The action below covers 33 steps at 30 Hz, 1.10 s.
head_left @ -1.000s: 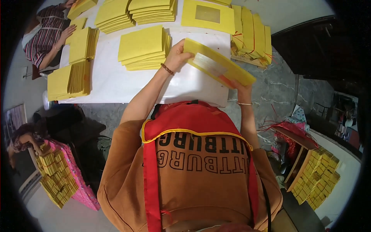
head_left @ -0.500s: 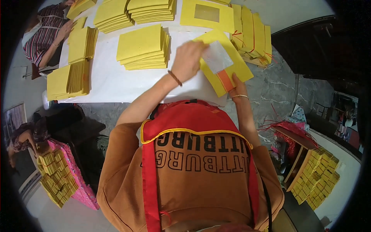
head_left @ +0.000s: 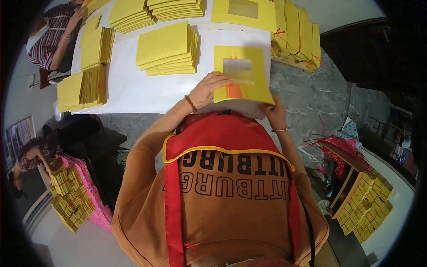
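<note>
A yellow joss paper sheet [head_left: 262, 66] with a silvery rectangle and an orange patch lies at the table's near right edge. Its near edge bows upward. My left hand [head_left: 209, 91] grips the sheet's left edge, fingers over the top and thumb hidden. At the near right corner, my right hand [head_left: 276, 115] has its fingers closed on the paper, partly hidden beneath it. Left of the sheet sits a fanned stack of folded yellow paper [head_left: 167, 49]. Beyond it lies another yellow sheet with a silvery rectangle [head_left: 243, 20].
More yellow stacks [head_left: 129, 15] line the white-covered table [head_left: 133, 95]. Tied yellow bundles [head_left: 298, 38] stand past its right edge. A person in a striped top [head_left: 55, 33] works at the far left. Yellow bundles [head_left: 364, 204] and a rack with red strings [head_left: 340, 155] stand at right.
The yellow sheet has turned square to the table edge, and its near edge now bows up. My left hand has moved down from its upper part to the left edge.
</note>
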Motion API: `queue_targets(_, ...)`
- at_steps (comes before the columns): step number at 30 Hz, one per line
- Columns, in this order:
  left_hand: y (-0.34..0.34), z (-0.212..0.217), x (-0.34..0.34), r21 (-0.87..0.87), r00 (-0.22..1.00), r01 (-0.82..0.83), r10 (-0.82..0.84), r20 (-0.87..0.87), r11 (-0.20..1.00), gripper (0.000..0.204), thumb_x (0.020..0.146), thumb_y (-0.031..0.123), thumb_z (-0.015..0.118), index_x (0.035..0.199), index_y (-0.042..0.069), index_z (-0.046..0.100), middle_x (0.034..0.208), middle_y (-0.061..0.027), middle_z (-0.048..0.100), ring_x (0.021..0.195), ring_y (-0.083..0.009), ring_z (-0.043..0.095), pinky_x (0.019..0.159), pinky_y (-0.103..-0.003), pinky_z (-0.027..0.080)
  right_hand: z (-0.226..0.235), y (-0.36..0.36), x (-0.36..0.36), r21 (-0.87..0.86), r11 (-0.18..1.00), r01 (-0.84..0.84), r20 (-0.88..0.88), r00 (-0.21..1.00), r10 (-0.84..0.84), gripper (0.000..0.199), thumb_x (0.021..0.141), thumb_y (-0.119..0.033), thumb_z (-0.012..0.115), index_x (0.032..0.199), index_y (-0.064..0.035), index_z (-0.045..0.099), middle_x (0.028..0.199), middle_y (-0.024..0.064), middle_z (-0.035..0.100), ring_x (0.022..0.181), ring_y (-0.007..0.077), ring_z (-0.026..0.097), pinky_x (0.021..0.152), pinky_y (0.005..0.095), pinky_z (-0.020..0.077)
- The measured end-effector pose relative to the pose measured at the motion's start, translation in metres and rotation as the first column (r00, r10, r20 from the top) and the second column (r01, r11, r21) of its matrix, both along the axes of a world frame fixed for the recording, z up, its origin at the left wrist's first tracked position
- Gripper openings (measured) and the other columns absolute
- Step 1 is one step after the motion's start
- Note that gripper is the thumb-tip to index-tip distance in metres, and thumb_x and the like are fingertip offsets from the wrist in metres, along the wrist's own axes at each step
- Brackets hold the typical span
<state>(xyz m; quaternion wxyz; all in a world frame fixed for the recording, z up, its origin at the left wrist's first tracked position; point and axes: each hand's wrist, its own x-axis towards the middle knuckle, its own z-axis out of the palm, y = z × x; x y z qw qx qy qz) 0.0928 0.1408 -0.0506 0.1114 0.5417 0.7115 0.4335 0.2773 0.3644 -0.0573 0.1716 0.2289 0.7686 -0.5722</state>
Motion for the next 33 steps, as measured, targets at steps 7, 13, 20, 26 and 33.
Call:
queue_targets(7,-0.016,0.003,0.010,-0.149,0.995,-0.005,-0.010,-0.103,0.989,0.044,0.075,-0.003,0.045,0.117,0.009,0.054,0.114,-0.0109,0.055,0.106,-0.0291,0.048,0.093,-0.038,0.034,0.013,0.004,-0.033,0.623,0.780,-0.057,-0.546,0.682,0.486,0.032,0.076,-0.014,0.062,0.107,-0.0094,0.058,0.111,0.0102,0.058,0.104,0.0232,0.055,0.085,0.0333,0.0388)
queue_targets(13,-0.016,-0.004,0.010,-0.105,0.991,-0.082,0.092,0.094,0.991,0.031,0.081,0.006,0.048,0.110,0.009,0.057,0.105,-0.0130,0.059,0.100,-0.0287,0.053,0.085,-0.039,0.037,0.000,0.006,-0.041,0.231,0.957,-0.175,-0.461,0.847,0.266,0.025,0.080,-0.018,0.059,0.103,-0.0075,0.061,0.093,0.0115,0.064,0.086,0.0231,0.062,0.076,0.0323,0.0441)
queue_targets(20,0.012,-0.003,-0.004,-0.549,0.753,-0.344,0.573,0.323,0.762,0.029,0.082,0.028,0.055,0.097,0.003,0.059,0.078,-0.0211,0.061,0.074,-0.0369,0.059,0.066,-0.043,0.045,-0.015,-0.010,-0.064,0.032,0.957,0.287,-0.324,0.909,-0.261,0.035,0.081,-0.025,0.061,0.108,-0.0036,0.058,0.088,0.0113,0.066,0.075,0.0170,0.062,0.066,0.0295,0.0469)
queue_targets(26,0.021,-0.007,-0.021,-0.612,0.749,-0.357,0.608,0.264,0.706,0.034,0.081,0.030,0.055,0.102,0.003,0.058,0.079,-0.0212,0.062,0.076,-0.0368,0.059,0.068,-0.043,0.046,-0.002,-0.022,-0.072,-0.045,0.915,0.401,-0.304,0.867,-0.395,0.041,0.081,-0.017,0.063,0.117,-0.0004,0.053,0.098,0.0078,0.062,0.085,0.0111,0.056,0.075,0.0235,0.0444)
queue_targets(33,0.027,0.005,-0.020,-0.661,0.795,-0.358,0.586,0.154,0.659,0.032,0.083,0.030,0.051,0.092,0.000,0.055,0.080,-0.0219,0.062,0.075,-0.0382,0.059,0.067,-0.045,0.046,-0.023,-0.021,-0.076,0.144,0.898,0.415,-0.447,0.837,-0.315,0.040,0.075,-0.021,0.066,0.112,-0.0074,0.059,0.094,0.0092,0.065,0.074,0.0154,0.061,0.070,0.0273,0.0465)
